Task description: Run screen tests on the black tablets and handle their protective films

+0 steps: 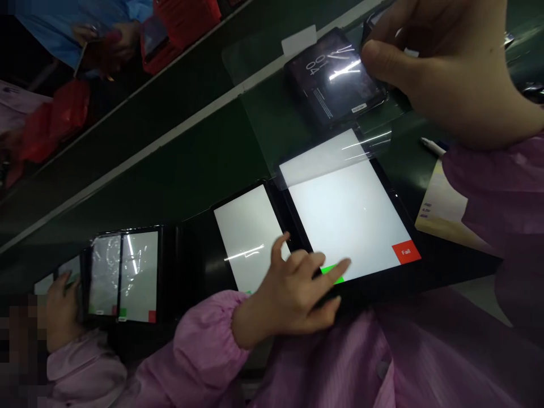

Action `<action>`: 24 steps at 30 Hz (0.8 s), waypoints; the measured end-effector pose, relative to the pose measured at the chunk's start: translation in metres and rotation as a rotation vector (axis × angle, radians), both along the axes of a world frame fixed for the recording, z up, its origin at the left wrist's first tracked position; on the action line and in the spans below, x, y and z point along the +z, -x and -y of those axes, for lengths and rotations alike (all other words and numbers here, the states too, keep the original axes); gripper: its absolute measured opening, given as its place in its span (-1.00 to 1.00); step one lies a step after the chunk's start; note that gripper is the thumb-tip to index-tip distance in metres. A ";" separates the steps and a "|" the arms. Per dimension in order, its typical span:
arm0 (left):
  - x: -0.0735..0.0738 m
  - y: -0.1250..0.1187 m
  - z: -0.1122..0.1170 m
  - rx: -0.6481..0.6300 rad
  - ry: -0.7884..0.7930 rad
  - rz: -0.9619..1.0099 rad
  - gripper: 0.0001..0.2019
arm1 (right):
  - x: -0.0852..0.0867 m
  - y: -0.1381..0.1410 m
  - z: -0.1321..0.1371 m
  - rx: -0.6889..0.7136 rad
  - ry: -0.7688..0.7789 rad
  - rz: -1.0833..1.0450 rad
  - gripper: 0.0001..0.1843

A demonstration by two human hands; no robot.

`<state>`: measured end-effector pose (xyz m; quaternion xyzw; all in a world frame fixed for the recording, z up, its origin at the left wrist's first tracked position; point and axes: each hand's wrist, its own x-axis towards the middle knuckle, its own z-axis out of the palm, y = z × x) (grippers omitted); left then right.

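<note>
My left hand (293,289) has its fingers spread over the lower left corner of a tablet (348,209) with a lit white screen. One fingertip is by the green patch; whether it touches the glass I cannot tell. A red patch marked "Fail" shows in the other lower corner. At the upper right, my right hand (437,68) is closed in a pinch on what looks like a clear plastic film (266,127). That film reaches over the tablet's top edge. Beneath the right fingers lies a dark tablet (327,79) showing a clock. A second white-screened tablet (250,232) lies left of the first.
Further left stand more lit tablets (138,277), with a co-worker's hand (63,306) beside them. A yellowish paper (446,207) and a pen (433,147) lie at right. Across the green bench (204,153), another person's hands (114,45) work near red covers (187,22).
</note>
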<state>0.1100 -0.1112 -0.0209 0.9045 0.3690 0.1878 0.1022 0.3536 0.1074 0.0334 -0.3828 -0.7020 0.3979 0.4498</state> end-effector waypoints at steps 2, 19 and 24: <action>0.002 0.003 0.010 -0.060 0.004 0.055 -0.61 | -0.001 -0.002 0.004 -0.103 -0.109 0.102 -0.83; -0.004 0.122 0.005 0.265 -0.007 -0.133 -0.74 | -0.024 -0.011 -0.031 0.001 -0.023 0.171 -0.61; -0.004 0.135 0.027 0.283 0.021 -0.172 -0.67 | -0.046 -0.002 -0.048 0.143 0.113 0.243 -0.37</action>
